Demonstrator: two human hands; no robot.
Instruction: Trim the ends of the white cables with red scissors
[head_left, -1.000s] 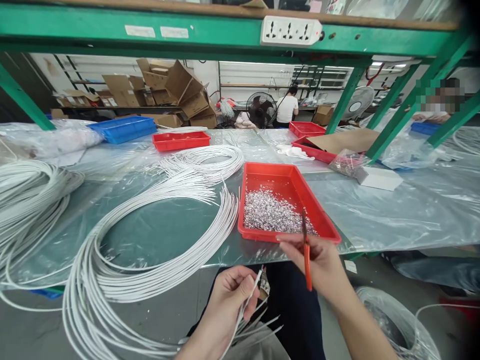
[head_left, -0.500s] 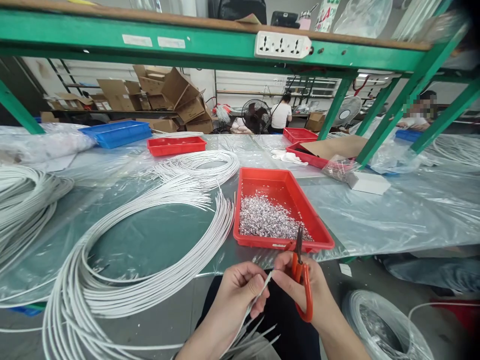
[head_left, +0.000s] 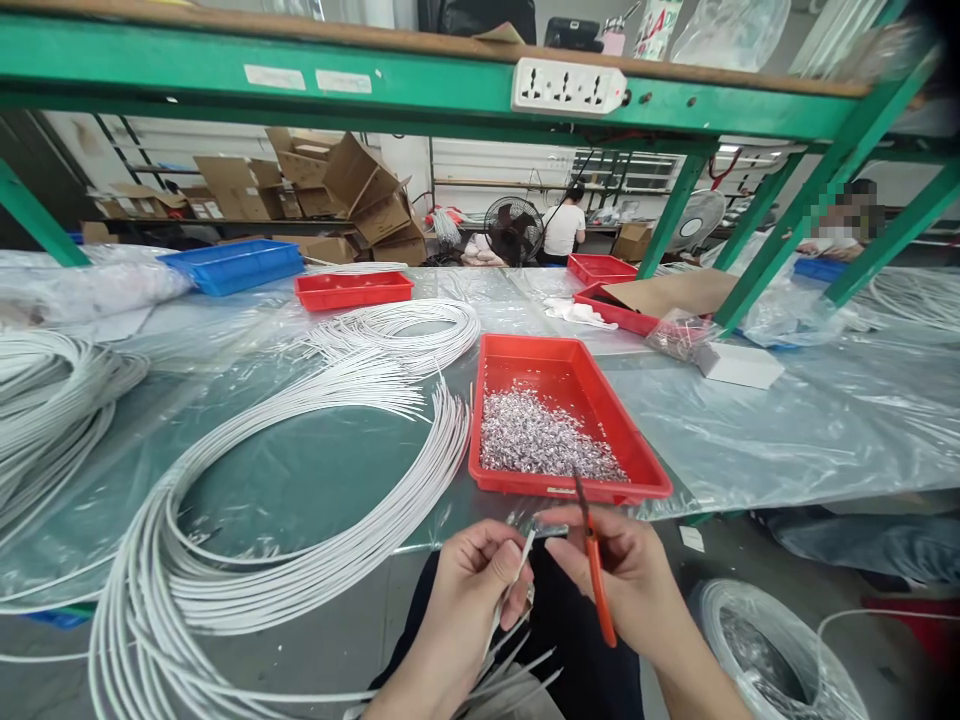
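My left hand (head_left: 474, 590) is closed round the ends of several white cables (head_left: 504, 668), with one cable end pinched upright between thumb and fingers. My right hand (head_left: 630, 580) grips orange-handled snips (head_left: 594, 560), blades pointing up, right beside that cable end. Both hands hover over my lap just in front of the table edge. Directly beyond them stands a red tray (head_left: 637, 445) holding a heap of small silvery clippings (head_left: 541, 445). The white cables run left into a large loose coil (head_left: 247, 520) on the table.
More white cable coils (head_left: 45, 400) lie left and behind. Red trays (head_left: 352, 289), a blue tray (head_left: 232, 266), cardboard and a white box (head_left: 739, 365) sit further back on the plastic-covered table (head_left: 810, 420). A green shelf frame (head_left: 420, 85) with a power strip hangs overhead. A person sits far right.
The snips have closed and tilted left, and my right hand has shifted slightly beside the cable end. My left hand keeps its hold on the cables.
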